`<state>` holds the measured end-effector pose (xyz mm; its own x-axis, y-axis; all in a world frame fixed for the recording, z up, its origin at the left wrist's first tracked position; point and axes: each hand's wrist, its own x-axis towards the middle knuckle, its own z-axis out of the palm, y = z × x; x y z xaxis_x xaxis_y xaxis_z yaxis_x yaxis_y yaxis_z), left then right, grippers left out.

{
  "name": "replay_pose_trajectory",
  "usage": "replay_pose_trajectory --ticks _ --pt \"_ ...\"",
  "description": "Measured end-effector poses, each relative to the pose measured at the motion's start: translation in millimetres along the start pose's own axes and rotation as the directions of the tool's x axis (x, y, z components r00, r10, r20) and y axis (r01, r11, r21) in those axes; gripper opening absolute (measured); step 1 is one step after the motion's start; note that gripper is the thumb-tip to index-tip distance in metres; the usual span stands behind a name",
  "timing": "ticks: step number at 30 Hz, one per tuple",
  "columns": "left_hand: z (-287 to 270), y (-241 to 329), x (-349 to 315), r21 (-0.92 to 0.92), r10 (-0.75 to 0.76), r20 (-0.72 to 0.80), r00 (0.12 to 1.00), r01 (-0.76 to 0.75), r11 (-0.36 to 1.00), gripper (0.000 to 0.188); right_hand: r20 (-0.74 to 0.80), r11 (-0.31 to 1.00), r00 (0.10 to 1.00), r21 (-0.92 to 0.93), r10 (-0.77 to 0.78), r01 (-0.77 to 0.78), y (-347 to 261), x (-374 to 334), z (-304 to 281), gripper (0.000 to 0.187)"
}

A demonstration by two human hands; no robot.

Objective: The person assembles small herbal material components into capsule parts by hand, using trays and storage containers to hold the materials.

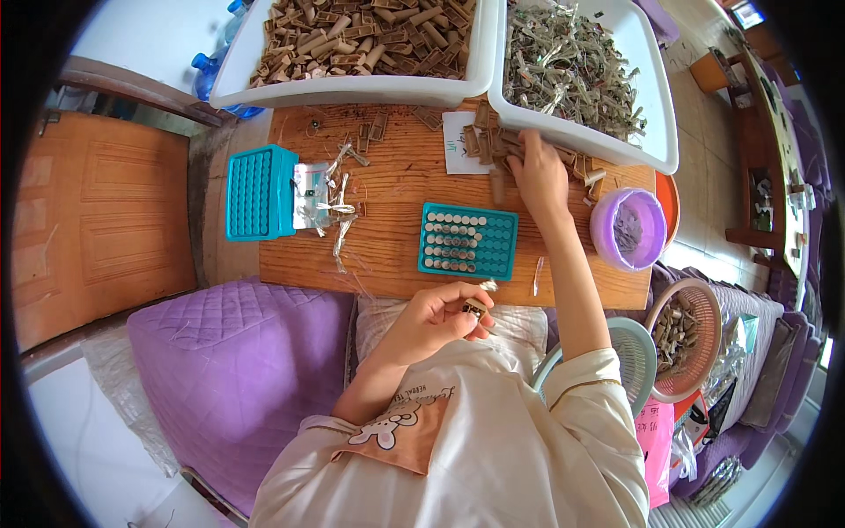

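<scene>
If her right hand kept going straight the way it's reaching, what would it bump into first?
The right hand points up the table. It would likely first meet the brown tubes at its fingertips, then the wall of the white bin just behind; depth is hard to judge.

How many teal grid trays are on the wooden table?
2. One teal tray sits at the table's left edge; the other teal tray, partly filled, lies near the front edge, ahead of the left hand. None seems hidden.

Head-worn fisheye looks steeply down onto near table.

Two white tubs; two teal trays.
</scene>
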<state>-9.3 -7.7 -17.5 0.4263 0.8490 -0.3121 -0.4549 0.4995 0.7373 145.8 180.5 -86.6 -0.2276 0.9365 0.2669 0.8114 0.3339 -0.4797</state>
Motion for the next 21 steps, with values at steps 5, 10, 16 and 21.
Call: replay_pose_trajectory --ticks 5,10,16,21 --pt "-3 -3 0 -0.011 -0.011 -0.005 1.0 0.011 1.0 0.021 0.051 0.997 0.998 0.059 -0.043 0.04 4 -7 -5 0.026" --pt "-3 -3 2 -0.084 0.016 -0.107 0.994 -0.025 0.996 0.026 -0.009 0.962 0.999 0.27 0.045 -0.041 -6 -18 -36 0.028" --pt "0 -4 8 -0.087 0.053 -0.179 0.982 -0.069 0.994 0.029 -0.024 0.918 0.967 0.321 0.252 -0.231 -7 -30 -46 0.021" --pt "2 -5 10 -0.132 0.086 -0.224 0.971 -0.118 0.984 0.029 -0.058 0.874 0.936 0.381 0.348 -0.302 -5 -38 -50 0.022"
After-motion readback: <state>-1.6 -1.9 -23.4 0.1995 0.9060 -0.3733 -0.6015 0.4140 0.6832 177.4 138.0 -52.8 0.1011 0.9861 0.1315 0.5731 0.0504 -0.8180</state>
